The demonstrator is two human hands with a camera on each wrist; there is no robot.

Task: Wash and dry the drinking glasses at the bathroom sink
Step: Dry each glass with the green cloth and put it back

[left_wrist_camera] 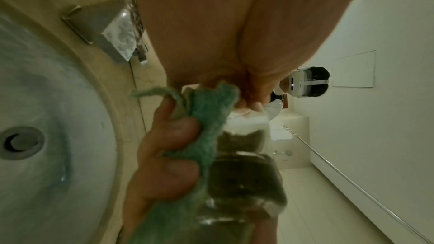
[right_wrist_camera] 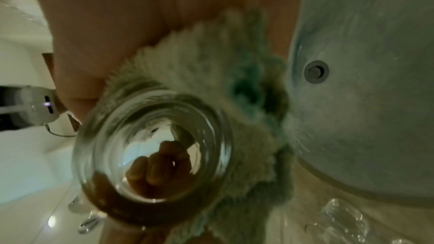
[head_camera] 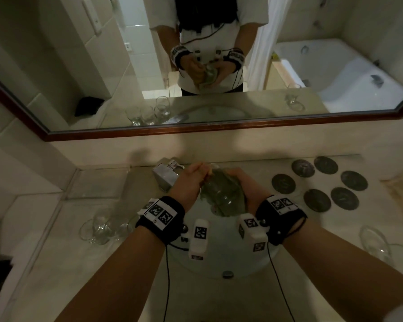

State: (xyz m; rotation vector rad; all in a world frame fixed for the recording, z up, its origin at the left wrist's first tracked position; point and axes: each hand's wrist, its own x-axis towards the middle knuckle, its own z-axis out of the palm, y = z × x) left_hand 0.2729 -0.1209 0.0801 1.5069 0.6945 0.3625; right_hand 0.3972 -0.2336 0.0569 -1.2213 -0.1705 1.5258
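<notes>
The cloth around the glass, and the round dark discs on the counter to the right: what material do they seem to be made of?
The cloth looks like green microfibre or terry: its surface is fuzzy, with a soft frayed edge. The glass is clear glass; fingers show through its thick base. The discs, probably coasters, are dark grey and matte; slate, stone or rubber cannot be told apart here.

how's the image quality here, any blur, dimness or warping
Head view: dim, edges bent by the wide lens, glasses on the counter faint. Left wrist view: cloth fairly sharp, glass smeared. Right wrist view: soft throughout, glass base warps the fingers behind it.
</notes>
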